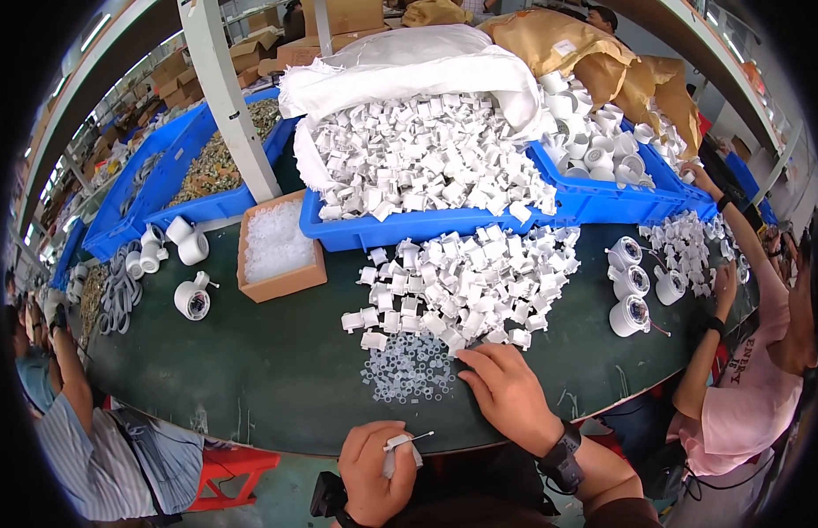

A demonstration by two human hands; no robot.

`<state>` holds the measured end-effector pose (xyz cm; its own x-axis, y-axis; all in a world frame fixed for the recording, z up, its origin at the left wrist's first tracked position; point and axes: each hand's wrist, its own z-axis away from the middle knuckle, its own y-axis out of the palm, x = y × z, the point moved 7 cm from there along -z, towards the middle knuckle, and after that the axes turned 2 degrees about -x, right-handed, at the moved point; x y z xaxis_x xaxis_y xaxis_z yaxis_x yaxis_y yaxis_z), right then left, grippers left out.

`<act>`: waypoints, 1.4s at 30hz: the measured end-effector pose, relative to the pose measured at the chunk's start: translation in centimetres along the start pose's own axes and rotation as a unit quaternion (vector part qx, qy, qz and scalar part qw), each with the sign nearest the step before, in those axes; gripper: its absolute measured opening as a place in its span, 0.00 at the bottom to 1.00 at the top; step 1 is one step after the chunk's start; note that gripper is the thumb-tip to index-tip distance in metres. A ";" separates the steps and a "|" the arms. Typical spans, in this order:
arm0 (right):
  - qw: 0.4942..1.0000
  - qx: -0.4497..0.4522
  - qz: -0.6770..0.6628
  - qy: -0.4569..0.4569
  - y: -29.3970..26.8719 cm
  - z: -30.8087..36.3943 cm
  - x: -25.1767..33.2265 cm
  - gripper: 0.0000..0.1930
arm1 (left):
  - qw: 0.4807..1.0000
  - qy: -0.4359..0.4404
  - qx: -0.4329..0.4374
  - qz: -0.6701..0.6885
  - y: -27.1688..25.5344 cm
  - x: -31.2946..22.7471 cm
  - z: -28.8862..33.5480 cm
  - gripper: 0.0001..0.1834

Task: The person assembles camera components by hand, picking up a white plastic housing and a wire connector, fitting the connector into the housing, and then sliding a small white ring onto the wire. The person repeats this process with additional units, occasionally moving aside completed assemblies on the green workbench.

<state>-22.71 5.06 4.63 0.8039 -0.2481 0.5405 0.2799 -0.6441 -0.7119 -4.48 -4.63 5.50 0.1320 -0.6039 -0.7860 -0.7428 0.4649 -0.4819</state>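
Near the front edge of the table, my left hand (374,475) is closed around a small white plastic part (398,453), from which a thin pale rod with a small tip sticks out to the right. My right hand (512,396) reaches over the table with fingers bent together. Its fingertips touch down where a heap of white plastic pieces (462,282) meets a flat scatter of small translucent rings (405,370); whatever lies between them is hidden. A dark watch is on the right wrist.
Behind the heap stands a blue tray (409,233) full of similar white pieces. A cardboard box (286,277) of translucent bits is left of it. Round white units with wires (629,317) stand right; another unit (193,297) is left. Co-workers sit at both sides; one's hand (726,286) works at right.
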 end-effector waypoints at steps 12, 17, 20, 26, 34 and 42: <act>0.997 -0.078 0.024 0.017 -3.9 -0.9 -3.1 0.08 | 1.000 -0.001 0.009 0.025 -0.4 1.1 -0.1 0.07; 0.994 -0.043 0.086 0.054 -5.2 -1.2 -5.5 0.13 | 0.999 0.000 0.014 0.031 -0.1 1.1 -0.3 0.05; 0.997 -0.016 0.071 0.003 -4.6 -1.1 -5.6 0.17 | 1.000 0.009 0.005 0.024 -0.1 0.7 -0.3 0.05; 0.974 -0.010 -0.157 0.164 -4.5 -0.5 -6.3 0.18 | 0.993 -0.054 0.035 0.100 -0.7 1.4 0.5 0.06; 0.927 0.085 -0.365 -0.019 -0.4 2.4 3.9 0.18 | 0.853 -0.260 0.123 0.436 3.2 2.4 2.2 0.18; 0.909 0.170 -0.381 -0.013 0.8 2.1 4.4 0.20 | 0.959 -0.091 0.146 0.227 1.2 1.6 0.9 0.10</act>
<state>-17.89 4.97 5.51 0.3201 0.1963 0.9268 0.9030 -0.3592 -0.2358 -4.58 -4.40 3.33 -0.0290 -0.1867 -0.9820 -0.5386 0.8305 -0.1420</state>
